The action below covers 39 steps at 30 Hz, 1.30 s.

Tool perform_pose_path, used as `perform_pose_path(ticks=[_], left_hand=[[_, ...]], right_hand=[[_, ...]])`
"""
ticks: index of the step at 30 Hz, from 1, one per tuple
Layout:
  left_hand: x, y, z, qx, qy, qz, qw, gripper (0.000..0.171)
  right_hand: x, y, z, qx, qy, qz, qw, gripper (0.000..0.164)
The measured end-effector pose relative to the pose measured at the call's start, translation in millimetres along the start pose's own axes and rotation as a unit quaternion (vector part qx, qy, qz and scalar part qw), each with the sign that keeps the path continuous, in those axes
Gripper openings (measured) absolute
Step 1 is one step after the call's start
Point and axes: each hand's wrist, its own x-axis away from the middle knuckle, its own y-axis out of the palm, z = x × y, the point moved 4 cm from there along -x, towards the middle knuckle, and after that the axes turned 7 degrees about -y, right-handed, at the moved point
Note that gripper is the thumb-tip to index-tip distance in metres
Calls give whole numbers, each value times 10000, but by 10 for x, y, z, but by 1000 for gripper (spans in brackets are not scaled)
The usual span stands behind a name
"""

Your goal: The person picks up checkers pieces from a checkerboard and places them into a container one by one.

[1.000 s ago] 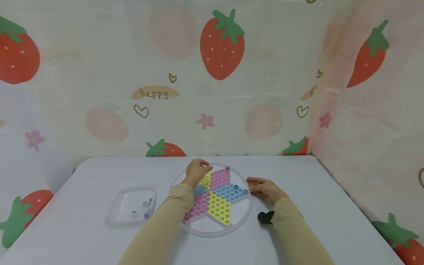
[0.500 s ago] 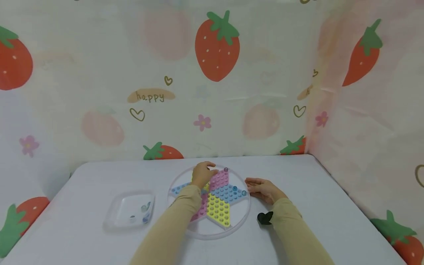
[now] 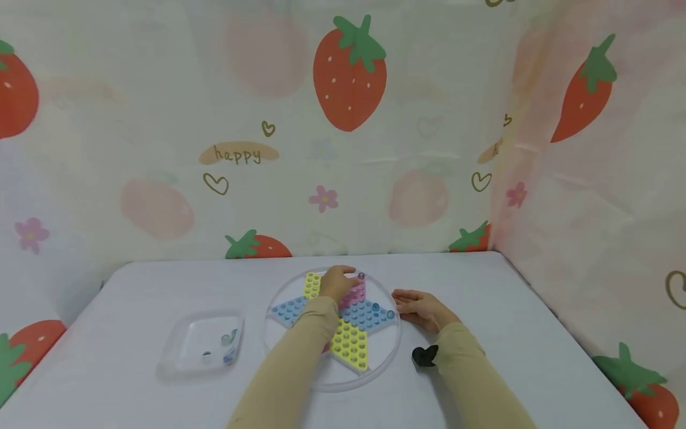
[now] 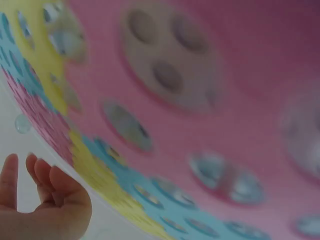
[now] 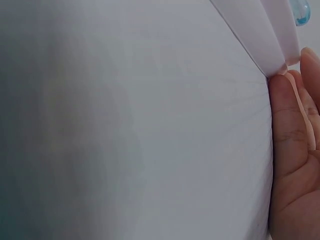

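A round, clear-rimmed Chinese checkers board (image 3: pixel 349 345) with a star of pink, blue and yellow holes lies on the white table. My left hand (image 3: pixel 339 283) hovers over its far pink point, fingers slightly bent. In the left wrist view, the left thumb and fingers (image 4: pixel 65 187) stand apart with nothing between them. Close by them is a clear marble (image 4: pixel 22 124); the head view shows a dark marble (image 3: pixel 361 276) at the pink tip. Beside the rim, my right hand (image 3: pixel 423 308) lies with straight fingertips (image 5: pixel 284 85) at the edge, near a blue marble (image 3: pixel 390 314).
Another blue marble (image 3: pixel 376 307) sits in the right blue point. To the left stands a clear plastic tray (image 3: pixel 174 351) holding several marbles. A small black object (image 3: pixel 425 356) is by the right sleeve. A strawberry-print sheet (image 3: pixel 348 179) hangs behind the table.
My left hand has moved right across the board, from the far yellow point to the far pink one. The right hand stays at the rim. The head view has shifted slightly.
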Motion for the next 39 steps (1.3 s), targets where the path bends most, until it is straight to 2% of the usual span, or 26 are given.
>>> perform_pose_path(ticks=[7,13,20,24,31,39], left_hand=[[-98,90,48,-263,-273,-67,9993,36],[-143,174,115,-453,-572,51,9973,33],[-197,211,103,-884,-866,65,9923,27],[-263,225,107,-932,-864,69,9919,21],[-323,253,52,-735,-898,-19,9932,13],[-239,113,94,-493,-548,336,9967,12]], right_hand=[[0,0,5,-14,45,-28,10000,54],[37,-37,9,15,31,22,10000,53],[48,-16,25,8,95,-1,10000,53],[19,-17,2,35,108,80,9999,51],[30,-5,-6,128,77,57,9999,51],[18,17,-4,98,19,1,9999,54]])
